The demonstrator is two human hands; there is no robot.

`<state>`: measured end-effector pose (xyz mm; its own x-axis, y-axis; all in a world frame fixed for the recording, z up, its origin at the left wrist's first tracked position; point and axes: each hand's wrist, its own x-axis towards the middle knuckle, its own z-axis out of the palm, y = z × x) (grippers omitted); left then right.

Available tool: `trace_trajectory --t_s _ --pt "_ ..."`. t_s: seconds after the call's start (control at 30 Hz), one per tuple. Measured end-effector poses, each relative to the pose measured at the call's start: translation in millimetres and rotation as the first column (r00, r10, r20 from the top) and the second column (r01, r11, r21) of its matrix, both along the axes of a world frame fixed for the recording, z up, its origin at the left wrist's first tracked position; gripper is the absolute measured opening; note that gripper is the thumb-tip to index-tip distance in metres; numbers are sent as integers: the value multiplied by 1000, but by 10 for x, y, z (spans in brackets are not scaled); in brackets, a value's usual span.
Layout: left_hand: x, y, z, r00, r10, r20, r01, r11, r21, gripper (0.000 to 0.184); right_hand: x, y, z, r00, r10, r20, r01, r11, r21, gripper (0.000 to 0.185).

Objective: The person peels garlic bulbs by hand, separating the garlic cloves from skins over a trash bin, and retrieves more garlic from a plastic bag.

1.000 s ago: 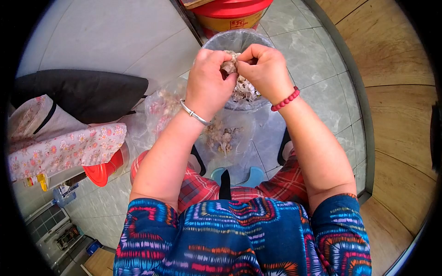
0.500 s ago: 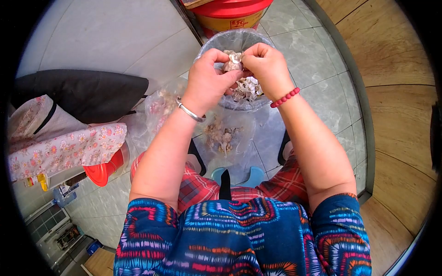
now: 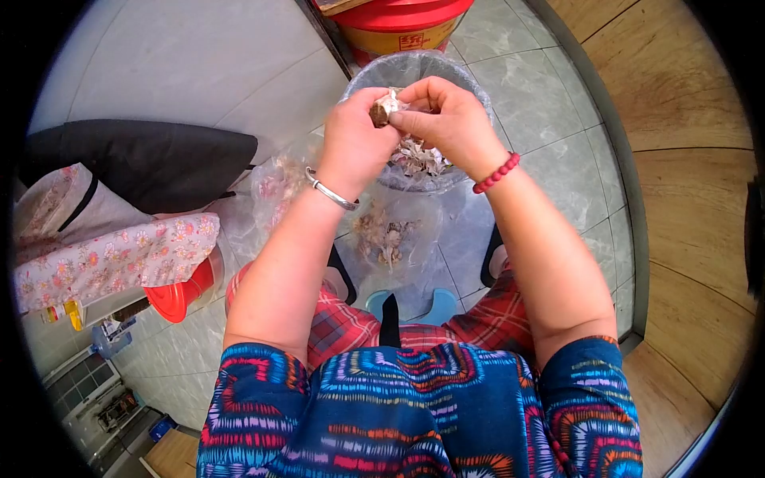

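Observation:
A garlic bulb with papery white skin and a brown root end sits between my two hands. My left hand is closed around it from the left. From the right, my right hand pinches its skin with thumb and fingers. Both hands are above a trash bin lined with clear plastic. Loose garlic skins are heaped inside, partly hidden by the right hand. On the floor just below the bin lies a clear plastic bag with garlic bulbs in it.
Another clear bag with pinkish contents lies left of the bin. Behind the bin stands a red and yellow bucket. A floral cloth and a red basin are at the left. Wooden panels border the right side.
The garlic bulb has turned in my hands and shifted slightly left, showing its brown root end. My right thumb has moved left onto it.

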<state>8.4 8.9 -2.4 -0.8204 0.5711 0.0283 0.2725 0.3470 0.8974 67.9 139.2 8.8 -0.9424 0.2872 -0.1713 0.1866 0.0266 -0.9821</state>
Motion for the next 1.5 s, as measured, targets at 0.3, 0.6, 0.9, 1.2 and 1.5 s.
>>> trace_trajectory --t_s 0.3,0.6,0.9,1.2,1.5 --pt "-140 -108 47 622 -371 689 -76 848 524 32 -4 64 -59 999 11 -51 -13 999 -34 14" --pt "-145 -132 52 662 -314 680 -67 880 471 32 -10 95 -69 1000 13 27 -8 985 -174 14" --pt "-10 -58 107 937 -128 325 31 957 288 32 -10 84 -44 999 35 29 -25 956 -292 14" --pt "-50 -86 87 916 -186 355 83 955 284 31 -3 76 3 998 59 13 -58 996 -69 21" --pt "21 -54 100 948 -154 280 82 964 255 22 -7 117 -100 989 123 -86 -98 964 247 15"
